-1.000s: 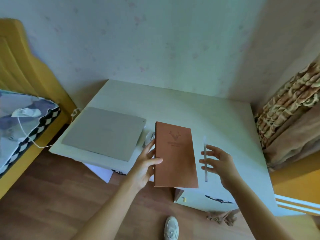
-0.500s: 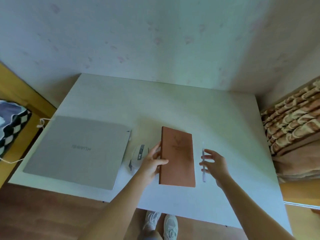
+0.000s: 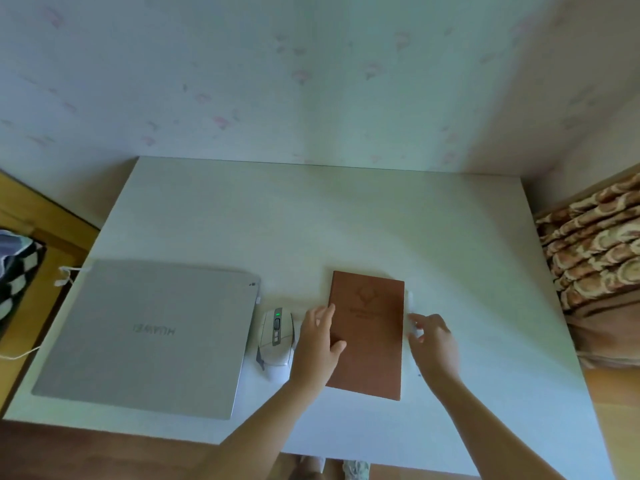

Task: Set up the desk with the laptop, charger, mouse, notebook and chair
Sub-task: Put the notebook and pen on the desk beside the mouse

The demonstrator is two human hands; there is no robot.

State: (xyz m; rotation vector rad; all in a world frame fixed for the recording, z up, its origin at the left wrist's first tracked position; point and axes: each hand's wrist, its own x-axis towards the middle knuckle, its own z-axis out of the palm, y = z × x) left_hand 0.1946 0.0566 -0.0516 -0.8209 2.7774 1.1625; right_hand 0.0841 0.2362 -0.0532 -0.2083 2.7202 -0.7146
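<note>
A brown notebook (image 3: 370,341) lies flat on the white desk (image 3: 346,220), right of centre near the front edge. My left hand (image 3: 317,344) grips its left edge, thumb on the cover. My right hand (image 3: 434,341) is just right of the notebook, fingers closed on a thin white pen (image 3: 410,299) that lies along the notebook's right edge. A white mouse (image 3: 275,337) sits beside my left hand. The closed silver laptop (image 3: 149,334) lies at the front left. A white charger cable (image 3: 65,275) hangs off the laptop's far left corner. No chair is in view.
A bed with checked bedding (image 3: 17,258) stands left of the desk. A patterned brown blanket (image 3: 595,244) is against the desk's right side. The wall runs along the desk's back edge. My shoes (image 3: 356,467) show below the front edge.
The notebook came down from my raised hands onto the desk and now lies flat. The pen has come down beside it. The view moved closer over the desk.
</note>
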